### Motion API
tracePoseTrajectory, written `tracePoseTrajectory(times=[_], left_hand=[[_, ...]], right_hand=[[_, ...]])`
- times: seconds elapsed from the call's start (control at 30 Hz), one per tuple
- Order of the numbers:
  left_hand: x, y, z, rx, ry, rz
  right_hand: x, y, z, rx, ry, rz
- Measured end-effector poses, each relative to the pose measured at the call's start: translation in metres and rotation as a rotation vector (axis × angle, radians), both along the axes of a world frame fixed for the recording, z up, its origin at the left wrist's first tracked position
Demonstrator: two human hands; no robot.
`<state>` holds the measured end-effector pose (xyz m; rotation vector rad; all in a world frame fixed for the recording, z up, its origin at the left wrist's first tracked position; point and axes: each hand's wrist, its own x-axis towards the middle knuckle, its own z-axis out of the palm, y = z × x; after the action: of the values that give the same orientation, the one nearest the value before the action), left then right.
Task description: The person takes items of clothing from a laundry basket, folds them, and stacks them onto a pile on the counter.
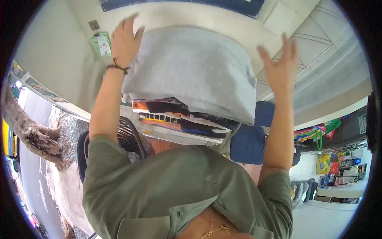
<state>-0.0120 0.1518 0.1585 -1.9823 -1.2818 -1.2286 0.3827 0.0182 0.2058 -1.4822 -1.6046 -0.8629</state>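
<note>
A light grey cloth (195, 71) lies spread over a stack in front of me, its lower edge hanging down at the right. Below that edge show the layered sides of folded items (179, 119) in black, orange and white. My left hand (126, 42) is raised at the cloth's upper left corner, fingers apart and holding nothing. On the far right my right hand (280, 65) is up beyond the cloth's right side, slightly blurred, its fingers spread and empty.
Dark blue folded bundles (247, 144) sit right of the stack. A black basket (129, 137) stands at the lower left. A green and white tag (102, 44) hangs on the wall. Shelves with goods (342, 171) are at the far right, a tree trunk (34, 133) at the left.
</note>
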Motion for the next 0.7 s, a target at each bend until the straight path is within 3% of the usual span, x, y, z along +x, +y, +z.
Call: tracePoseTrajectory(times=[0.07,0.17,0.2,0.27,0.3,0.43,0.5,0.57,0.7], left_hand=[[0.031,-0.007,0.043,0.146,-0.079,-0.239],[0.059,-0.020,0.044,-0.404,-0.093,-0.209],[0.069,-0.013,-0.021,-0.498,-0.037,-0.280],[0.071,-0.016,-0.088,-0.724,-0.139,-0.418],[0.071,-0.024,-0.085,-0.847,-0.288,-0.509],[0.067,-0.017,-0.081,-0.773,-0.241,-0.492],[0.065,-0.008,-0.090,-0.747,-0.163,-0.417],[0.066,-0.007,-0.090,-0.738,-0.112,-0.381],[0.063,-0.021,-0.084,-0.699,-0.100,-0.359]], right_hand=[[-0.027,-0.005,0.042,0.186,0.054,0.242],[-0.039,0.047,0.000,0.328,0.101,0.202],[-0.038,0.058,-0.083,-0.142,0.181,0.171],[-0.048,0.062,-0.156,-0.733,0.234,0.013],[-0.045,0.062,-0.149,-0.739,0.327,0.083],[-0.045,0.066,-0.130,-0.840,0.388,0.094],[-0.047,0.073,-0.103,-0.977,0.218,-0.010],[-0.045,0.079,-0.072,-0.588,-0.327,-0.055],[-0.106,0.068,-0.085,-0.706,-0.251,0.065]])
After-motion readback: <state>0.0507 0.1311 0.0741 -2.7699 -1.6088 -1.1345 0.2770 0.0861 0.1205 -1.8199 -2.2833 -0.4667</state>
